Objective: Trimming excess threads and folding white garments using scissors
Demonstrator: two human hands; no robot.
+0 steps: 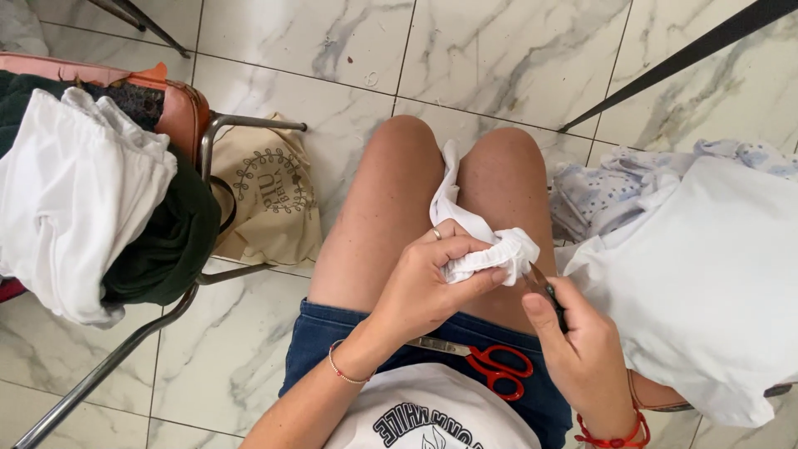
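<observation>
My left hand [432, 278] pinches a bunched piece of white cloth [486, 249] over my lap; the cloth trails up between my knees. My right hand [582, 341] grips a small dark pointed tool [542, 287] whose tip touches the bunched cloth. Red-handled scissors [495, 364] lie on my denim shorts below both hands. A ring is on my left hand, and red bracelets are on both wrists.
A metal-framed chair [208, 274] at left carries white [75, 199] and dark green clothes [170, 241]. A beige tote bag [270, 199] leans on the marble floor behind it. At right lies a heap of white [706, 274] and blue-dotted fabric [615, 195]. A dark rod [690, 54] crosses the upper right.
</observation>
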